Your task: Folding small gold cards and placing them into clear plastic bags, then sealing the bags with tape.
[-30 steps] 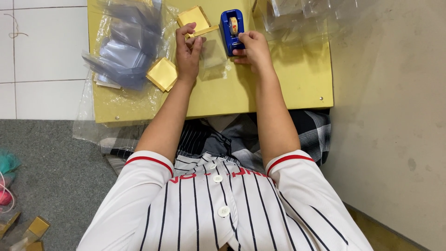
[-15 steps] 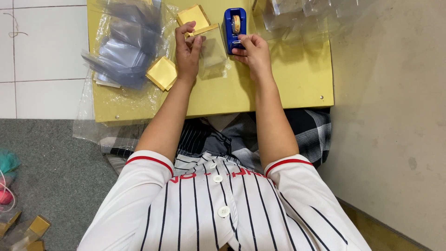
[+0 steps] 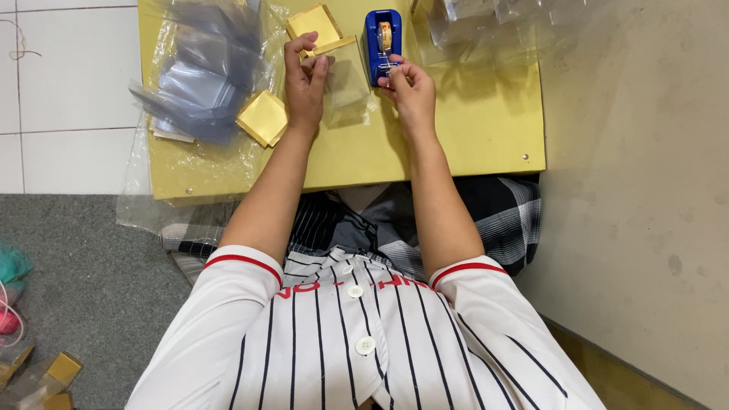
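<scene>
A: What are the two hands doing?

B: The left hand [image 3: 306, 80] pinches a clear plastic sleeve with a gold card top [image 3: 340, 70], holding it flat on the yellow wooden counter [image 3: 486, 121] so it stays steady. The right hand [image 3: 408, 85] has its fingertips pressed together at the front of the blue tape dispenser [image 3: 383, 42], right where the tape comes off.

A: And nearby?

B: A loose heap of clear plastic bags [image 3: 201, 72] and a flat gold square card [image 3: 263, 118] lie to the left, within reach.

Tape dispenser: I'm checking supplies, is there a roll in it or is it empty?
Loaded: a tan roll sits in the blue dispenser; the right hand touches its front.
</scene>
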